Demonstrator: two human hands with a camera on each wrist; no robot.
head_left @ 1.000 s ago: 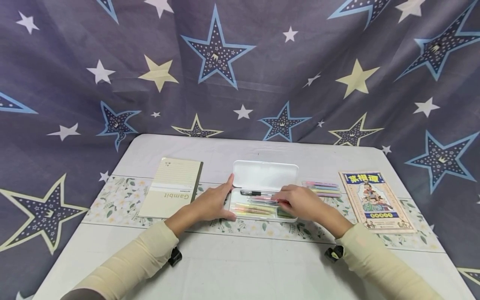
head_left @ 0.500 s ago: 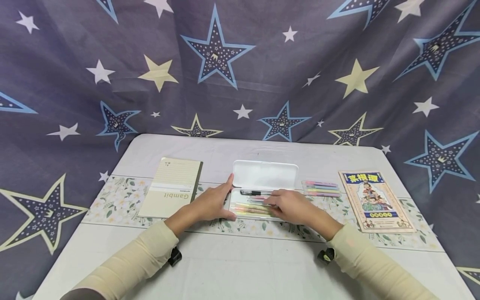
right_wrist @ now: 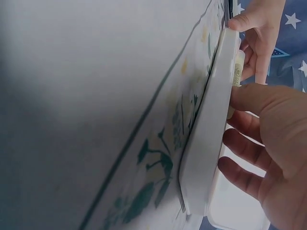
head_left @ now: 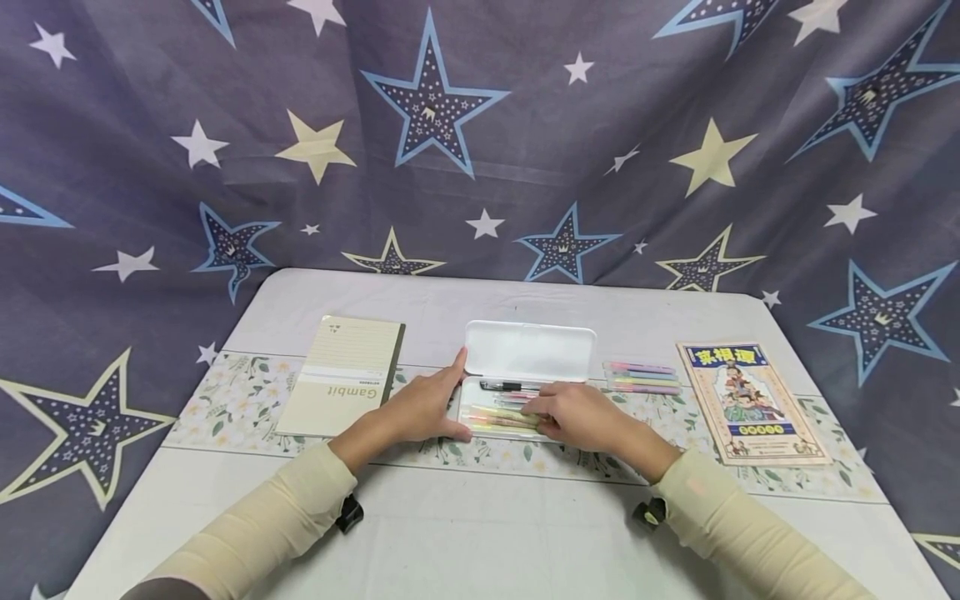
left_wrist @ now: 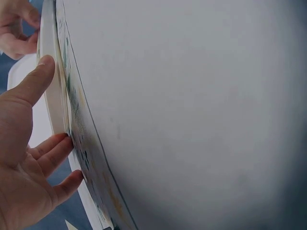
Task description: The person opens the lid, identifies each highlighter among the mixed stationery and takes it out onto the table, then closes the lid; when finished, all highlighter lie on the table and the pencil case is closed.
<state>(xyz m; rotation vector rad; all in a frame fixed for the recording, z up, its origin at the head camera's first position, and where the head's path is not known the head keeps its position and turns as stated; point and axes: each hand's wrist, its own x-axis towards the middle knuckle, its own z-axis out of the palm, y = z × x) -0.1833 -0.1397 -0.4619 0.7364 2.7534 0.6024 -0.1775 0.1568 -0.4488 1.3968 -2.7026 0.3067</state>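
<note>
A white pencil case [head_left: 525, 352] lies with its lid raised in the middle of the table. Inside are a black-and-clear pen [head_left: 501, 386], several thin pens or refills [head_left: 512, 401] and yellowish pens [head_left: 498, 417]. My left hand [head_left: 423, 406] is spread at the case's left end; in the left wrist view its thumb touches the front wall and its other fingers are fairly straight. My right hand [head_left: 583, 417] reaches over the case's right part. In the right wrist view, its thumb and index finger pinch a yellow pen [right_wrist: 239, 64]; the contact is partly hidden.
A beige notebook [head_left: 341, 375] lies to the left. Right of the case is a clear pack of coloured pens [head_left: 642, 377], then an illustrated booklet [head_left: 750, 404]. A floral strip [head_left: 435, 452] crosses the white table [head_left: 495, 517]; a starry cloth hangs behind.
My right hand has moved left and slightly toward me over the case, onto the yellowish pens, and now covers the dark green piece at the right corner. My left hand has stayed put.
</note>
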